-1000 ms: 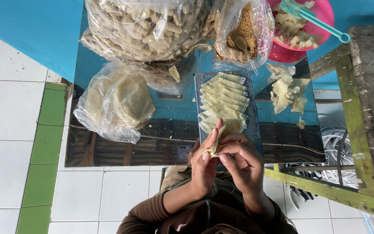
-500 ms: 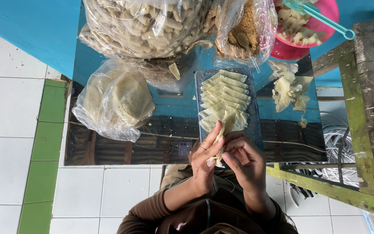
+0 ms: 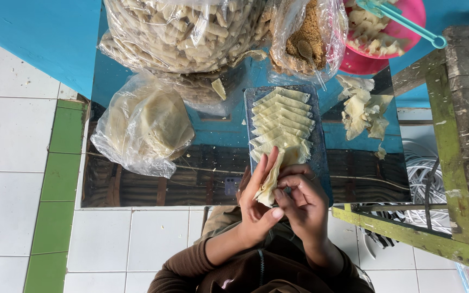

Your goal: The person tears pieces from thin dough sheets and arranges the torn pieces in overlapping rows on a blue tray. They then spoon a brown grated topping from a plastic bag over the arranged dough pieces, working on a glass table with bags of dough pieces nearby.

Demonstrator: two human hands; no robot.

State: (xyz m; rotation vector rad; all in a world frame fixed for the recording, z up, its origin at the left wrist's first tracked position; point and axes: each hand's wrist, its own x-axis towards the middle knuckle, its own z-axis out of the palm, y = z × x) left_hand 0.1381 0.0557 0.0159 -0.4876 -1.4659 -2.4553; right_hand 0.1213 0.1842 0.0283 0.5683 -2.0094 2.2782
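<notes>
I see my left hand (image 3: 256, 203) and right hand (image 3: 302, 201) with fingers curled shut around a pale folded dough wrapper (image 3: 271, 182), held at six o'clock of the dark rectangular tray (image 3: 321, 163) of folded wrappers.

Since a second ago the pale dough wrapper (image 3: 270, 182) has been folded longer and narrower between both hands; the left hand (image 3: 256, 203) now lies flat along it, fingers (image 3: 264, 168) stretched upward; the right hand (image 3: 302, 198) has curled closer, thumb pressing the wrapper's lower end.
</notes>
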